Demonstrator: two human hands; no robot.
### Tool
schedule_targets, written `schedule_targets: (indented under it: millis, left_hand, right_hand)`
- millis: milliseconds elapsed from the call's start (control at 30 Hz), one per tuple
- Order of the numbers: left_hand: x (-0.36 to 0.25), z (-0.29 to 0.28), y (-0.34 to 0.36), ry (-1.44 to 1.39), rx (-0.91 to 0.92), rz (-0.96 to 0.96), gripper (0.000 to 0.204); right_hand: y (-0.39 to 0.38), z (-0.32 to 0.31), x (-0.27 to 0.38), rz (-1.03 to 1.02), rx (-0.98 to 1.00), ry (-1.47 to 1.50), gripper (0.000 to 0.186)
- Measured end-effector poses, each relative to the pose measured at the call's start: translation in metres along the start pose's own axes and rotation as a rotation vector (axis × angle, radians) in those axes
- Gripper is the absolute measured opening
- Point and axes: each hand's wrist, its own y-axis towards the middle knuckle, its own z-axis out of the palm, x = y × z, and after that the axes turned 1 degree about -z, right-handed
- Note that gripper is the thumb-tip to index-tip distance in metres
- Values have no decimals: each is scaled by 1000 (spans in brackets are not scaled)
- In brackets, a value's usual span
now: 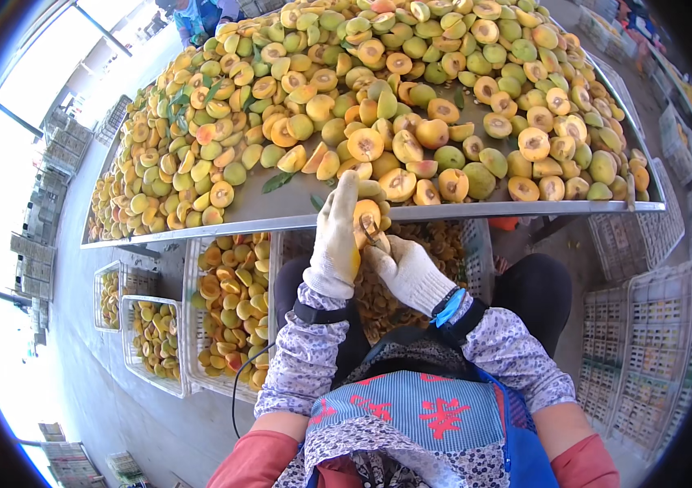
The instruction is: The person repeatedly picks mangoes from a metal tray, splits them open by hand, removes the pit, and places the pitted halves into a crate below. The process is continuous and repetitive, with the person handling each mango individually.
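My left hand (333,248), in a pale work glove, holds a halved yellow peach (367,216) with its cut face turned up. My right hand (412,275), also gloved, grips a small thin metal pitting tool (373,237) whose tip touches the cut face. Most of the tool's handle is hidden in my fingers. Both hands are just in front of the metal table rim (443,213), over my lap. On the table lies a big heap of halved peaches (281,106), many with brown stone hollows showing, others skin side up.
Below the table, a white crate (194,325) of peach halves stands to my left, with a smaller filled crate (128,346) beyond it. Brownish pieces (443,244) lie between my knees. Stacked crates (639,350) rise at right. Another person (199,16) is at the far left.
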Motion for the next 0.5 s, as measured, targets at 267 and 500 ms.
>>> schedule_targets:
  millis: [267,500]
  left_hand:
    - [-2,-3,4,303,119,-22,54]
    - [3,-1,0,-143,462,-7,45]
  right_hand:
    - [-12,-38,57,690,490,636,52]
    - [-20,-48,50,751,732,1178,51]
